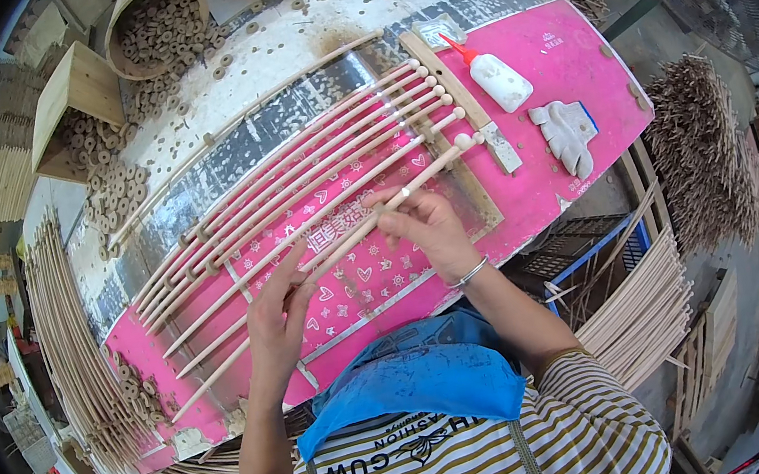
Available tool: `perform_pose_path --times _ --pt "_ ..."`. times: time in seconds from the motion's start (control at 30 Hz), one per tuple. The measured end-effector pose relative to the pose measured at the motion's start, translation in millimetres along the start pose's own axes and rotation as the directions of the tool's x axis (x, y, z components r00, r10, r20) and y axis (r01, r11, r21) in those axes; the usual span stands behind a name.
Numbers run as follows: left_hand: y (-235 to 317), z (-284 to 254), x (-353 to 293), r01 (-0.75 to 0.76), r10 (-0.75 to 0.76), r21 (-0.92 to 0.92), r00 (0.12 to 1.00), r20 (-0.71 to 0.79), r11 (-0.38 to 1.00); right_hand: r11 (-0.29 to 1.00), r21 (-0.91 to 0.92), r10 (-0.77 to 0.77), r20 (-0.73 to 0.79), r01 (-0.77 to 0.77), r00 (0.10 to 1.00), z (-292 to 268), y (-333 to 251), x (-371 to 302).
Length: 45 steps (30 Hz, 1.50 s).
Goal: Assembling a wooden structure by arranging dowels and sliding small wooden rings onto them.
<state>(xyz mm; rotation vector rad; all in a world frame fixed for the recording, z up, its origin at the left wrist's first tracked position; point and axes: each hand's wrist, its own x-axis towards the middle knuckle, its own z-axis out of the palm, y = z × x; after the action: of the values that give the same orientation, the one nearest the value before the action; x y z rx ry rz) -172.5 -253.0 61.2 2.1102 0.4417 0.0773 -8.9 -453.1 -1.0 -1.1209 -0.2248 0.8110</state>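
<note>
Seating a dowel (326,261) among capped rods (296,176).
Your right hand (430,226) pinches it; left hand (278,318) rests flat, holding nothing; align its knob next.

Wooden rods (297,181) across frame centre: pale, bare, matt, smooth w/ rounded knob ends. Pink sheet (556,54) under them, centre to upper right: glossy plastic-looking. Glue bottle (497,76), upper right: white semi-gloss plastic, red tip. Glove (568,133) beside it: soft cloth. Wooden discs (159,27), upper left: raw, matt. Bracelet (469,273) at centre-right: shiny metal.
</note>
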Motion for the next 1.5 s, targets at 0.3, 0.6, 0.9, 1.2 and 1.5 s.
perform_pose_path --times 0.3,0.6,0.9,1.2,1.5 --pt "-1.3 -2.6 -0.9 -0.094 0.094 0.055 0.996 -0.003 0.994 0.996 0.038 -0.075 -0.090 0.079 0.993 -17.6 -20.1 -2.5" --pt "-1.2 4.6 4.3 -0.126 0.126 0.125 0.992 0.002 0.984 0.994 -0.081 0.063 -0.156 -0.077 0.986 -41.7 -16.3 -11.2" --pt "-9.1 12.8 10.4 -0.203 0.207 0.150 0.978 -0.008 0.968 0.988 -0.122 0.063 -0.207 -0.090 0.976 -51.0 -9.2 -13.8" --pt "-10.1 21.5 19.9 -0.217 0.222 0.170 0.975 -0.011 0.961 0.991 -0.133 -0.014 -0.250 -0.020 0.968 -63.2 -10.2 -16.1" --pt "-4.8 45.7 51.6 -0.311 0.355 0.316 0.931 -0.091 0.896 0.927 -0.348 -0.287 -0.427 0.137 0.858 -81.6 -13.9 -4.0"
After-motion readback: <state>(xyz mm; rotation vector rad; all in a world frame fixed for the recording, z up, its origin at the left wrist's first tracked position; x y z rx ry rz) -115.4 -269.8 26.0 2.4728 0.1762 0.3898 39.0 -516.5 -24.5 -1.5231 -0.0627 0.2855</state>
